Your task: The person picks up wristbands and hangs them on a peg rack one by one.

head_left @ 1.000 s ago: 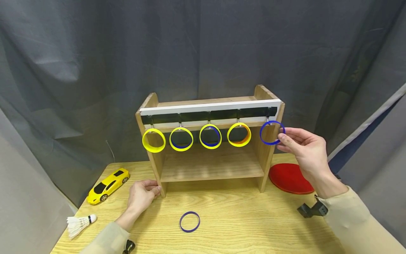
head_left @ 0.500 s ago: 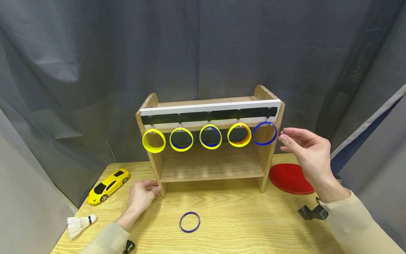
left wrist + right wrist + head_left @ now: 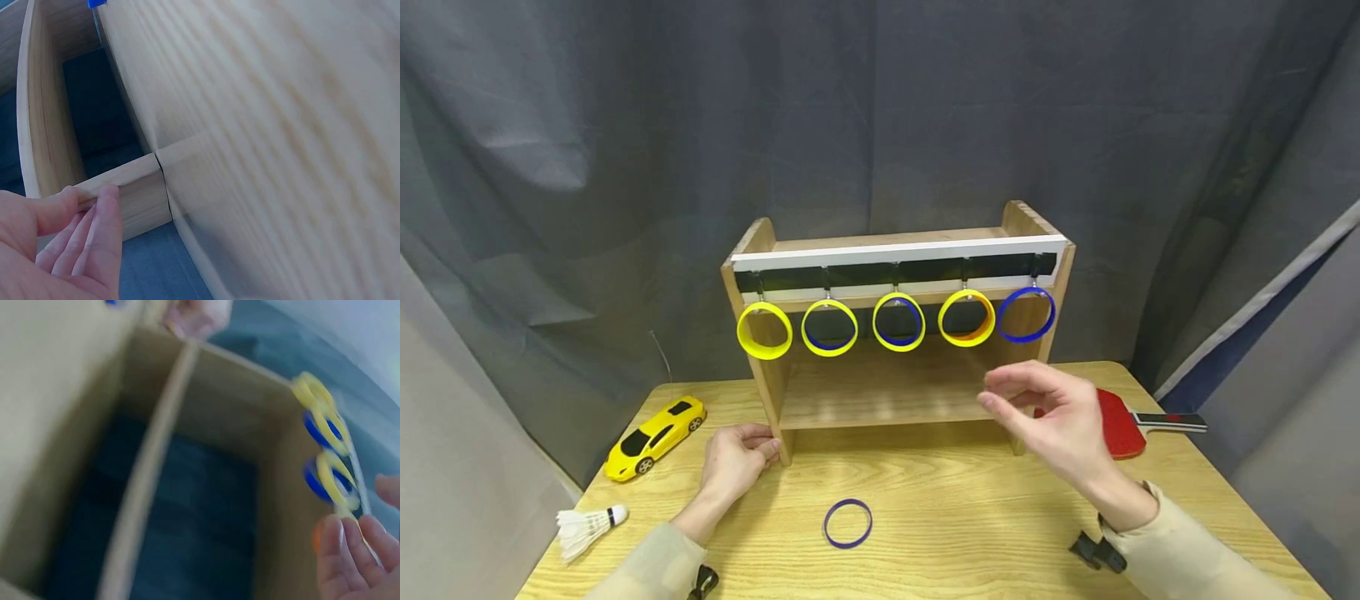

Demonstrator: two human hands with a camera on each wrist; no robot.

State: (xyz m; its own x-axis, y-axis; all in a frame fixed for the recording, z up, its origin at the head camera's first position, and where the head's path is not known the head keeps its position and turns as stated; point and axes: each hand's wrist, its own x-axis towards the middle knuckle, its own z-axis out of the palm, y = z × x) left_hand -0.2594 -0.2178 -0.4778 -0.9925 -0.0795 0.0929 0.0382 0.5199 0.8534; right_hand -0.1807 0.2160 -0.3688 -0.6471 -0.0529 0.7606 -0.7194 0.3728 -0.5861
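Observation:
In the head view, my left hand (image 3: pixel 733 467) pinches the lower front edge of the left side panel of a wooden shelf (image 3: pixel 902 383); the left wrist view shows thumb and fingers (image 3: pixel 107 231) on that panel. My right hand (image 3: pixel 1063 425) hovers before the shelf's right side, thumb and fingers bent with a gap between them, holding nothing. Above it, a blue ring (image 3: pixel 1021 339) hangs from the rightmost hook. Several yellow rings (image 3: pixel 765 353) hang from the other hooks, some with blue or orange rings behind them. One more blue ring (image 3: pixel 847 546) lies flat on the table.
A yellow toy car (image 3: pixel 655 440) and a white shuttlecock (image 3: pixel 582 532) lie at the left of the wooden table (image 3: pixel 970 517). Behind my right hand lies a red table tennis paddle (image 3: pixel 1122 425). Grey curtains (image 3: pixel 880 108) enclose the back and sides.
My right hand has let go of the blue ring, which now hangs from the rightmost hook. The hand has moved down and left. My left hand has stayed on the panel.

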